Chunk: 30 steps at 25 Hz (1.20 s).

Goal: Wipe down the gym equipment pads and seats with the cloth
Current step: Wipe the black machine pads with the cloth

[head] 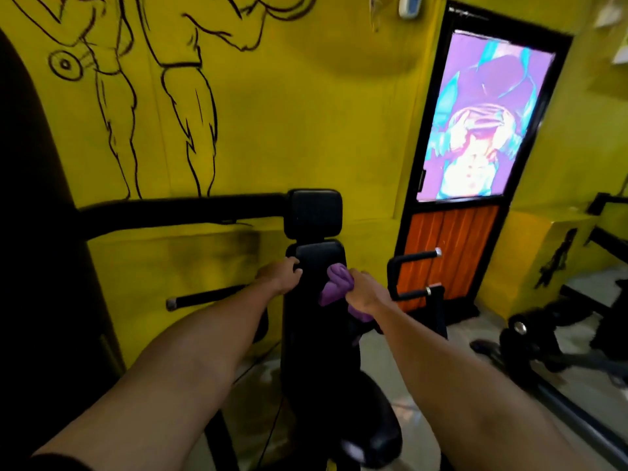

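A black gym machine stands in front of me with a tall padded backrest (317, 321), a square head pad (314, 212) above it and a round black seat (370, 419) below. My left hand (280, 275) grips the left edge of the backrest near its top. My right hand (365, 292) holds a bunched purple cloth (334, 283) and presses it against the upper right of the backrest. Part of the cloth hangs below the hand.
A black curved frame arm (170, 215) runs left from the head pad. Handle bars stick out on the left (207, 297) and right (413, 258). A yellow mural wall is behind. A door (475, 171) stands at the right, with more black equipment (550, 331) on the floor.
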Motion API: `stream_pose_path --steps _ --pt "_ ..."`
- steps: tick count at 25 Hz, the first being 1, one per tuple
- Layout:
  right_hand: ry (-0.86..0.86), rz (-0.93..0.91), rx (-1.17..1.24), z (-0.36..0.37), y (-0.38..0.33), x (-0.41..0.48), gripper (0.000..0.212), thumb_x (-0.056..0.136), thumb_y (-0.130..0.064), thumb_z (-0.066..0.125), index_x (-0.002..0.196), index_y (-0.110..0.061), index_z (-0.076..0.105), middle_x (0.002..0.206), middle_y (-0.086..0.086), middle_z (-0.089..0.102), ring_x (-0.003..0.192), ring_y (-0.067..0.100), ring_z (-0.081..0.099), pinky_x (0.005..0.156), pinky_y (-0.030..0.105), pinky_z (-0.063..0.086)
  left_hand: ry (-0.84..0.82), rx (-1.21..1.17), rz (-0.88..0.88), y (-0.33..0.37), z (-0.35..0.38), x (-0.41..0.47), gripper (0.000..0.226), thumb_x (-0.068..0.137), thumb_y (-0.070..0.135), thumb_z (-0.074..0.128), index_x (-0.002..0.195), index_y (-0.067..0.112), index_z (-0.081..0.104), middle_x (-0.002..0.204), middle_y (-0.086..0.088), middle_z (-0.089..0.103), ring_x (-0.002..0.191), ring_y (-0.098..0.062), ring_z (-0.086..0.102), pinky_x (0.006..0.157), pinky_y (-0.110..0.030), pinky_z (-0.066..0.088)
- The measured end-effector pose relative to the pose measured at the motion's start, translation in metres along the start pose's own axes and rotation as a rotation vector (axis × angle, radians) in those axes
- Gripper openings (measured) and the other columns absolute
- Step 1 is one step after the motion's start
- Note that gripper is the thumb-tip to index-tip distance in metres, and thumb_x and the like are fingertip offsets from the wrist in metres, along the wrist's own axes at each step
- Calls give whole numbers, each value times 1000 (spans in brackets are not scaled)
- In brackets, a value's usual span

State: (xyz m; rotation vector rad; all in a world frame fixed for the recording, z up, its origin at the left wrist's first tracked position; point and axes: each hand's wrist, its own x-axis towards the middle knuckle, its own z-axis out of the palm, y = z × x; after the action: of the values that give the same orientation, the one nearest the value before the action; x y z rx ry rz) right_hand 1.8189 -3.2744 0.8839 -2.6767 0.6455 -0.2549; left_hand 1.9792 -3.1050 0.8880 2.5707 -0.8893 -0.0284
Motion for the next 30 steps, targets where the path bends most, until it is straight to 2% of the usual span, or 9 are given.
stream_pose_path --steps 5,11,16,19,21,23,25,28,30 --pt "7 -30 42 -15 -1 90 59 90 -16 54 147 -20 42 139 14 49 123 40 56 94 46 51 85 -22 10 6 -14 75 42 101 34 47 137 16 56 141 -11 57 127 -31 54 101 -37 44" --pt "92 64 382 -9 -8 193 75 87 -7 58 153 -20 24 132 23 60 117 46 59 86 42 47 91 -51 8 -28 -5 175 42 101 32 49 139 13 53 142 -12 56 129 -31 52 103 -37 43" --pt "219 129 617 7 -38 281 50 88 -11 69 129 -15 41 123 11 60 104 29 62 83 41 52 92 -127 74 -63 3 271 39 100 25 52 136 11 54 138 -14 55 125 -31 53 103 -38 43" --pt "346 133 800 14 -67 333 47 92 -12 69 131 -16 44 111 1 62 92 15 63 70 29 50 99 -157 101 -96 2 326 52 100 28 52 149 16 40 149 -12 44 131 -32 49 103 -42 44" --pt "456 89 836 20 -83 368 51 93 -17 69 135 -24 41 107 -8 60 101 21 64 82 41 54 138 -202 92 -108 -2 353 59 104 35 45 157 24 22 157 -9 33 134 -35 45 101 -46 45" --pt "555 60 794 29 -95 392 58 96 -24 67 143 -30 34 122 -4 55 102 21 59 84 46 54 189 -234 130 -108 -7 371 58 106 39 37 159 30 15 159 -6 29 135 -34 44 98 -47 46" --pt "654 140 580 42 -100 418 61 99 -37 62 150 -31 29 146 6 38 107 25 53 84 46 52 216 -276 231 -104 -9 390 53 108 38 31 158 29 19 158 -4 31 134 -32 45 98 -43 45" --pt "773 198 254 57 -94 442 55 101 -40 56 151 -28 37 149 14 34 127 38 45 102 50 41 216 -404 342 -101 -1 413 48 108 39 29 155 28 30 155 -2 34 134 -27 45 98 -35 40" --pt "830 128 330 68 -97 449 58 101 -41 55 154 -28 35 150 11 40 136 35 41 111 49 35 225 -505 393 -103 8 424 46 108 38 31 153 27 35 152 0 37 131 -22 47 97 -29 38"
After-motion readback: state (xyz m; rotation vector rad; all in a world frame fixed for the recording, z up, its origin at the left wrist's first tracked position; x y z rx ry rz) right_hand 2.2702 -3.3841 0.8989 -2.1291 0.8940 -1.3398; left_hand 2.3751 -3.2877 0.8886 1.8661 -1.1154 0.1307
